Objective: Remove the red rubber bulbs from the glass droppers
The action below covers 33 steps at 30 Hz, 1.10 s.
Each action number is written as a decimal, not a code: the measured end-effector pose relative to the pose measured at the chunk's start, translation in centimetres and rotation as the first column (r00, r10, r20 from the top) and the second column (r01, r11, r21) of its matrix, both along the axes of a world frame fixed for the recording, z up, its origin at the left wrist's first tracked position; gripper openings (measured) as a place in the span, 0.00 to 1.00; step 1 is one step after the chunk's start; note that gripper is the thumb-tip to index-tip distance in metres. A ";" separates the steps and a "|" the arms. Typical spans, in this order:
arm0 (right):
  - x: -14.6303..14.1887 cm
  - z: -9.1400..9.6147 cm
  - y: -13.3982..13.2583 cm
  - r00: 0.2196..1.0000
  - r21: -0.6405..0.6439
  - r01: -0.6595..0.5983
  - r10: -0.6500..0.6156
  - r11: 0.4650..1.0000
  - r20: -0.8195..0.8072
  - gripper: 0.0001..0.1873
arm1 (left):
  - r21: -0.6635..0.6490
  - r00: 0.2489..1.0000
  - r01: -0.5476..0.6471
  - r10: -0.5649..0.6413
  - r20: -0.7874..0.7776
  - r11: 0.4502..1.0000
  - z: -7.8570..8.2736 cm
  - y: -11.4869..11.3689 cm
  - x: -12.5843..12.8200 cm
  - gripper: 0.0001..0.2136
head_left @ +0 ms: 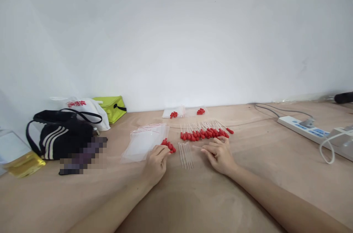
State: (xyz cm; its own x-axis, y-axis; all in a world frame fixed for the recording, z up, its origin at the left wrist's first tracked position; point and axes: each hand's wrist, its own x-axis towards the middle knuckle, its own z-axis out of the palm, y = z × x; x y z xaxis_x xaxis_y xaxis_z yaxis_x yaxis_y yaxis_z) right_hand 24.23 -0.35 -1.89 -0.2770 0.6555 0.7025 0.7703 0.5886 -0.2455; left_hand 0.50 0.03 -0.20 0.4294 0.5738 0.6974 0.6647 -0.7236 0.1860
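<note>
A: Where are the loose clear sticks (186,156)?
B: They lie side by side on the brown surface (176,203), between the two hands. Let's tell every place from them.
A: What is the left hand (156,159) doing?
B: It is just left of the loose clear sticks. Its fingertips are at a small heap of red caps (171,147). The fingers are curled, but I can't tell if they have hold of a cap.
A: And the right hand (220,156)?
B: It is just right of the loose clear sticks. Its fingers are pinched on one thin clear stick (196,147), and the tip pokes out toward them.
A: What is behind the loose clear sticks?
B: A long row of red-ended sticks (205,133), with the red ends toward us. Farther back are two clear packs (167,113) with red bits on them.
A: What is left of them?
B: Flat clear bags (146,141) are past the red caps. Well off that way are a black bag (67,135) with white stripes, a white bag (96,113) and a green bag (111,110).
A: And far to the right?
B: A white power strip (296,125).
</note>
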 end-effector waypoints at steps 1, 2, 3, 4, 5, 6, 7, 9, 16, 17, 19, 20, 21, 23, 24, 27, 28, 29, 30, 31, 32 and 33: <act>0.2 0.0 0.1 0.999 -0.010 0.034 -0.034 0.999 -0.019 0.15 | 0.000 0.999 -0.028 0.028 0.028 1.000 -0.1 0.0 -0.3 0.08; 0.2 -0.1 0.2 0.998 -0.016 0.059 -0.060 0.998 -0.026 0.15 | -0.005 0.998 -0.040 0.040 0.049 0.999 -0.2 0.1 -0.5 0.08; 0.2 0.0 0.3 0.997 -0.019 0.077 -0.077 0.997 -0.025 0.14 | -0.009 0.996 -0.049 0.050 0.070 0.999 -0.3 0.2 -0.6 0.08; 0.2 0.0 0.3 0.996 -0.021 0.089 -0.090 0.996 -0.020 0.13 | -0.011 0.994 -0.062 0.063 0.093 0.998 -0.4 0.3 -0.6 0.09; 0.1 0.0 0.2 0.995 -0.026 0.097 -0.097 0.995 -0.013 0.13 | -0.008 0.989 -0.085 0.086 0.120 0.996 -0.5 0.4 -0.5 0.09; -0.1 0.1 0.2 0.995 -0.031 0.101 -0.102 0.994 -0.008 0.13 | -0.005 0.981 -0.120 0.120 0.150 0.993 -0.5 0.6 -0.5 0.10; -0.2 0.2 0.1 0.995 -0.039 0.100 -0.101 0.994 -0.007 0.13 | -0.007 0.971 -0.160 0.159 0.178 0.987 -0.4 0.9 -0.6 0.11; -0.5 0.2 -0.1 0.996 -0.055 0.089 -0.090 0.995 -0.015 0.14 | -0.043 0.953 -0.212 0.216 0.213 0.976 -0.1 1.8 -1.0 0.11; -2.2 0.4 0.3 0.995 -0.049 0.098 -0.099 0.994 -0.018 0.09 | -0.392 0.916 -0.321 0.388 0.102 0.862 2.1 5.1 -3.1 0.09; -2.5 0.4 0.4 0.995 -0.047 0.100 -0.100 0.994 -0.005 0.09 | -0.413 0.920 -0.327 0.386 0.068 0.850 2.2 5.3 -3.1 0.09; -2.9 0.4 0.3 0.996 -0.060 0.091 -0.089 0.994 0.024 0.09 | -0.425 0.932 -0.322 0.363 0.016 0.846 2.5 5.5 -2.7 0.09; -3.0 0.4 0.2 0.996 -0.075 0.082 -0.080 0.994 0.033 0.08 | -0.425 0.937 -0.317 0.348 -0.006 0.848 2.5 5.4 -2.4 0.09; -3.1 0.5 0.1 0.997 -0.092 0.071 -0.068 0.993 0.036 0.07 | -0.423 0.942 -0.313 0.334 -0.025 0.851 2.5 5.3 -2.1 0.08; -3.2 0.6 -0.2 0.999 -0.131 0.044 -0.041 0.990 0.025 0.07 | -0.414 0.949 -0.305 0.312 -0.051 0.858 2.5 5.0 -1.6 0.07; -3.2 0.7 -0.3 0.999 -0.151 0.033 -0.031 0.988 0.012 0.08 | -0.410 0.951 -0.298 0.303 -0.056 0.862 2.4 4.8 -1.4 0.07; -3.1 1.0 -0.5 0.999 -0.234 0.004 -0.016 0.972 -0.050 0.10 | -0.404 0.958 -0.274 0.285 -0.035 0.873 2.2 4.6 -1.3 0.07; -3.0 1.0 -0.5 0.997 -0.270 -0.005 -0.017 0.963 -0.081 0.11 | -0.406 0.959 -0.268 0.284 -0.023 0.873 2.1 4.6 -1.3 0.08; -2.9 1.0 -0.4 0.993 -0.306 -0.012 -0.025 0.952 -0.116 0.11 | -0.409 0.958 -0.267 0.288 -0.012 0.872 2.0 4.7 -1.3 0.08; -2.8 1.0 -0.2 0.987 -0.342 -0.015 -0.040 0.939 -0.154 0.12 | -0.412 0.955 -0.272 0.297 -0.004 0.870 2.0 4.7 -1.4 0.09; -2.7 0.9 0.0 0.979 -0.376 -0.017 -0.060 0.926 -0.194 0.13 | -0.412 0.951 -0.284 0.310 -0.003 0.866 2.0 4.8 -1.5 0.10; -2.5 0.7 0.2 0.969 -0.407 -0.019 -0.084 0.913 -0.234 0.14 | -0.408 0.946 -0.301 0.325 -0.010 0.862 2.1 4.8 -1.5 0.11; -2.3 0.6 0.5 0.956 -0.433 -0.020 -0.110 0.901 -0.273 0.15 | -0.400 0.939 -0.328 0.343 -0.035 0.856 2.2 4.9 -1.5 0.11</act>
